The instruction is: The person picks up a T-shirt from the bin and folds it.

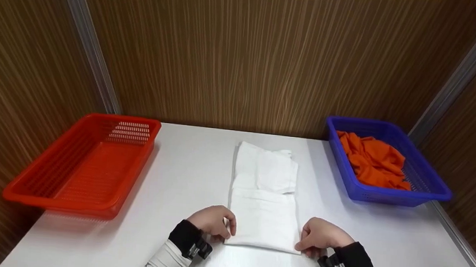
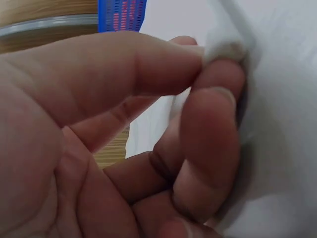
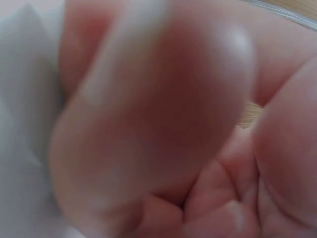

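A folded white garment (image 1: 263, 219) lies lengthwise on the white table, its near part doubled over into a flat rectangle. On its far part, a sleeve-like flap (image 1: 277, 172) is laid inward from the right. At the near left corner my left hand (image 1: 214, 222) pinches the fold; the left wrist view shows the cloth between thumb and fingertips. My right hand (image 1: 318, 236) holds the near right corner with thumb and curled fingers. In the right wrist view the blurred thumb (image 3: 163, 99) hides most of that grip, with white cloth (image 3: 25, 114) at the left.
To the left stands a red plastic basket (image 1: 79, 210) with nothing visible inside. A blue basket (image 1: 388, 196) at the back right holds crumpled orange cloth (image 1: 372, 159). Wood-grain panels (image 1: 226, 57) close off the table's back and sides.
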### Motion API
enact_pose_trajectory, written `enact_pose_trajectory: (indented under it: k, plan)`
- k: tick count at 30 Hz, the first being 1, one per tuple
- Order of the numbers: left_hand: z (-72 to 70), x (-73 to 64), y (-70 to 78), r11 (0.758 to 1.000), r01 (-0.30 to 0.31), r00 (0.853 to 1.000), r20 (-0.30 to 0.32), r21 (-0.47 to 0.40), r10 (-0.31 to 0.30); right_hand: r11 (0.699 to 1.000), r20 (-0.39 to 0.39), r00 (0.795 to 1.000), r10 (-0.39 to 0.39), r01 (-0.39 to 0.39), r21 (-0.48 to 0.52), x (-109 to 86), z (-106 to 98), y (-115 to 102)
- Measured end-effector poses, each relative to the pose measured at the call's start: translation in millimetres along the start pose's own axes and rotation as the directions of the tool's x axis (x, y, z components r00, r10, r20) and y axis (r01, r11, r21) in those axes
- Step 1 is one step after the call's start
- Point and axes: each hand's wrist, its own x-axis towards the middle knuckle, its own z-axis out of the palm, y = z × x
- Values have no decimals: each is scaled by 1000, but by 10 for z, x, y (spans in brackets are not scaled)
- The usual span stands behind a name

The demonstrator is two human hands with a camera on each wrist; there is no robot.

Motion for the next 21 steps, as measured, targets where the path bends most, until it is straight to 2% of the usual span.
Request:
enact_pose_trajectory:
  k: [4, 10, 12, 14, 16, 19, 21]
  plan:
    - [8, -12, 1, 999, -20, 1000, -9, 35, 21, 1000, -11, 1000, 5, -5, -2, -3, 6, 9]
    - [1, -18, 11, 999, -29, 999, -21, 42, 30, 1000, -9, 1000, -11, 11, -2, 3, -10, 16]
    - [-4, -29, 38, 998, -27, 999, -39, 58, 29, 999, -34, 999, -33, 32, -17, 1, -24, -1]
    - [-7, -41, 82, 996, -37, 997, -70, 76, 43, 997, -97, 993, -74, 71, -39, 1, -34, -43]
    - [5, -45, 135, 993, -71, 991, -108, 95, 82, 991, -189, 974, -126, 117, -62, 8, -18, -105]
    - [61, -30, 217, 981, -159, 972, -154, 113, 176, 973, -317, 921, -226, 197, -121, 34, 58, -215]
    - [116, -9, 262, 964, -221, 955, -166, 144, 244, 954, -358, 887, -292, 243, -176, 50, 135, -280]
